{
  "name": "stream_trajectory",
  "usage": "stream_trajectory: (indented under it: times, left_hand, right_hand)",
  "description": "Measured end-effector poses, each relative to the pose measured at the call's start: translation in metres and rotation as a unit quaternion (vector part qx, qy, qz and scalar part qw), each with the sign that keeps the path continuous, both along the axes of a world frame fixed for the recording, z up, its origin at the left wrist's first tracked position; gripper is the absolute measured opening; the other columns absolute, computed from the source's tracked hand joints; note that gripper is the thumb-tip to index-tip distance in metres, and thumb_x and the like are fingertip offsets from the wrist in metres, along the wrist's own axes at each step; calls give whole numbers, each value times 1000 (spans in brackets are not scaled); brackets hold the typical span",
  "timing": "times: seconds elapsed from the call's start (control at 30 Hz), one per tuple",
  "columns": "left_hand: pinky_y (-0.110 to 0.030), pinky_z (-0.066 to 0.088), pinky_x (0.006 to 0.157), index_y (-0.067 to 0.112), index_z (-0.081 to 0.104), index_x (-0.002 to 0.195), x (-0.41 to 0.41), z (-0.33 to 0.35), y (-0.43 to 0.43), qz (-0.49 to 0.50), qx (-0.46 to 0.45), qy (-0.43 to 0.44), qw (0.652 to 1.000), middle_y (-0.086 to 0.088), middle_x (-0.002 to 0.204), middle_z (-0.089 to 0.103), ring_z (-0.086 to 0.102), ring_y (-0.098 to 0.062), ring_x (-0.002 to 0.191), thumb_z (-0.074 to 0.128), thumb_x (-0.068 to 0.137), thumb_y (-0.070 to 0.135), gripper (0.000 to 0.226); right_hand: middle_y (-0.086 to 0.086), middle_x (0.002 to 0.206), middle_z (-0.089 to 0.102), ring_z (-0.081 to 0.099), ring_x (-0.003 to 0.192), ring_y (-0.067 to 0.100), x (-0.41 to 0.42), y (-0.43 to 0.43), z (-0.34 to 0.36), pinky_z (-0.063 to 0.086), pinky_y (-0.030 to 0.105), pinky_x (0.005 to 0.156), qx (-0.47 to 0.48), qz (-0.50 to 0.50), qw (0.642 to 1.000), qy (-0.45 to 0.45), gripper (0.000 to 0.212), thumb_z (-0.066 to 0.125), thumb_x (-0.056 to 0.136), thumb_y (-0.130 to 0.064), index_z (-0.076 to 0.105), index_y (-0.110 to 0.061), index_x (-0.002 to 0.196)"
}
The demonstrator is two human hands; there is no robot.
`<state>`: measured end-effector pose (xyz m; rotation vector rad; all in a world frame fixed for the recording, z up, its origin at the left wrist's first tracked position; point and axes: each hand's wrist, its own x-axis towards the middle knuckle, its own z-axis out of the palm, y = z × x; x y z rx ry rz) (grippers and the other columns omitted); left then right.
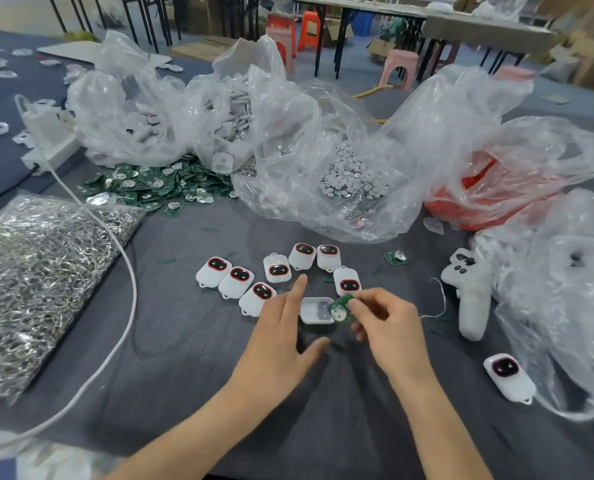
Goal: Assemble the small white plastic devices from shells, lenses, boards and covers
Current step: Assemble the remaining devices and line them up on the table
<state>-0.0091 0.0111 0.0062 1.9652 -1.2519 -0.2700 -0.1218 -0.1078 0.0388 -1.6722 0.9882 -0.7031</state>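
Note:
An open white shell (pixel 314 310) lies hollow side up on the grey cloth. My right hand (pixel 385 320) pinches a green circuit board (pixel 340 308) at the shell's right edge, tilted over it. My left hand (pixel 285 327) rests beside the shell on its left, fingers straight and spread, holding nothing. Several finished white devices (pixel 278 268) with red-rimmed dark lenses lie in an arc just beyond the hands. One more finished device (pixel 508 375) lies at the right.
A heap of green boards (pixel 157 185) lies behind, with clear bags of white parts (pixel 351 174) and a red-filled bag (pixel 475 188). A bag of metal rings (pixel 35 271) is at left, a white cable (pixel 129 271) beside it. A white controller (pixel 468 292) lies right.

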Motion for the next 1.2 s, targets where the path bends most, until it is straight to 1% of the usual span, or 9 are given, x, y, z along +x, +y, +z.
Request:
stream_trajectory:
  times: [0.13, 0.27, 0.4, 0.47, 0.53, 0.83, 0.9, 1.07, 1.2]
  left_hand:
    - [-21, 13, 107, 25, 14, 151, 2, 0, -10, 44, 21, -85, 995, 5, 135, 48, 28, -13, 132, 68, 83, 43, 89]
    - [-34, 0, 115, 22, 28, 149, 12, -3, -8, 50, 22, -117, 992, 11, 131, 54, 27, -12, 137, 64, 82, 40, 79]
    - [-34, -12, 117, 22, 26, 149, 18, -7, -8, 50, 10, -91, 995, 19, 123, 57, 27, -6, 134, 66, 83, 35, 78]
    - [-37, -9, 118, 22, 24, 150, 18, -9, -9, 44, 13, -85, 995, 22, 121, 57, 26, -5, 134, 66, 84, 34, 79]
    - [-39, -5, 118, 23, 23, 150, 18, -10, -10, 41, 18, -78, 996, 23, 118, 58, 26, -3, 131, 67, 84, 35, 81]
    - [-31, -8, 117, 25, 19, 151, 18, -9, -10, 51, 19, -67, 996, 22, 115, 57, 24, -1, 128, 67, 84, 44, 85]
    - [-30, -8, 117, 24, 21, 151, 17, -8, -10, 52, 15, -68, 996, 20, 115, 57, 25, -2, 129, 66, 84, 44, 83]
    - [-25, -15, 114, 25, 22, 151, 16, -8, -9, 54, 15, -87, 995, 17, 119, 57, 25, -3, 132, 63, 86, 47, 80]
    - [-31, -10, 117, 28, 29, 148, 15, -7, -8, 49, 19, -102, 993, 13, 123, 58, 29, -6, 135, 63, 86, 48, 74]
  right_hand:
    - [-3, 61, 68, 64, 52, 11, 18, -10, 6, 52, 28, 55, -22, -1, 999, 45, 18, 71, 81, -7, 69, -23, 75]
    - [-6, 65, 70, 64, 57, 9, 25, -6, 0, 55, 30, 69, -39, -10, 996, 82, 21, 74, 79, -13, 66, -29, 68]
    - [-8, 66, 69, 61, 57, 3, 26, -1, -6, 50, 21, 64, -37, -21, 995, 88, 22, 73, 80, -13, 65, -30, 68]
    - [-11, 65, 67, 61, 59, -2, 27, 1, -7, 43, 8, 57, -48, -30, 994, 90, 21, 73, 80, -13, 65, -30, 69]
    - [-14, 65, 66, 61, 64, -8, 29, 3, -7, 41, 3, 56, -57, -38, 993, 93, 20, 73, 80, -14, 65, -29, 70]
    - [-14, 67, 67, 63, 66, -5, 31, 9, -10, 42, 4, 57, -72, -46, 990, 111, 16, 74, 81, -18, 66, -28, 72]
    - [-13, 69, 68, 64, 68, -3, 31, 11, -11, 44, 6, 60, -76, -51, 989, 114, 12, 74, 81, -19, 68, -27, 74]
    - [-8, 75, 70, 66, 75, 9, 32, 19, -11, 54, 33, 75, -110, -63, 984, 126, 4, 71, 82, -20, 69, -23, 81]
    - [-4, 87, 62, 62, 74, 15, 33, 24, -13, 52, 36, 74, -161, -71, 979, 104, 6, 73, 79, -13, 70, -17, 82]
